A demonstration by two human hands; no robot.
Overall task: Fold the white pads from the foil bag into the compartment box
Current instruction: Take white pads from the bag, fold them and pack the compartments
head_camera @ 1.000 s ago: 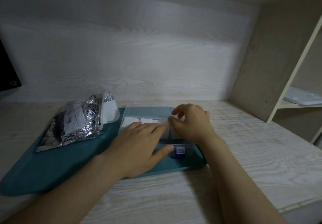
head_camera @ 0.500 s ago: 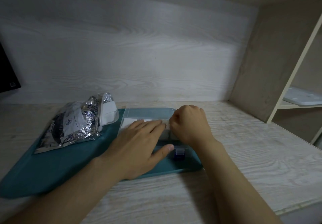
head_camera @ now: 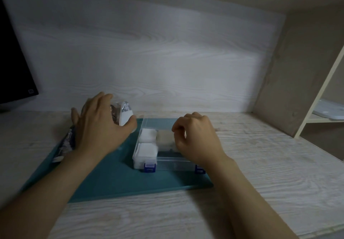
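Note:
A clear compartment box (head_camera: 167,161) with blue latches stands on a teal mat (head_camera: 115,179). Folded white pads (head_camera: 148,150) fill its two left compartments, and another pad (head_camera: 164,140) lies in a middle one. My right hand (head_camera: 197,138) hovers over the box's right side with fingers curled and nothing visible in them. My left hand (head_camera: 100,125) is spread over the foil bag (head_camera: 122,115), which it mostly hides; a white pad pokes out of the bag's mouth beside my thumb.
The mat lies on a pale wooden desk (head_camera: 260,164) against a wood-grain back wall. A dark monitor (head_camera: 13,62) stands at the far left. At the right, a shelf unit (head_camera: 316,90) holds a white object (head_camera: 329,110).
My left hand has left the box and moved up-left over the foil bag. My right hand has lifted slightly off the pads, and the box's left compartments are now uncovered.

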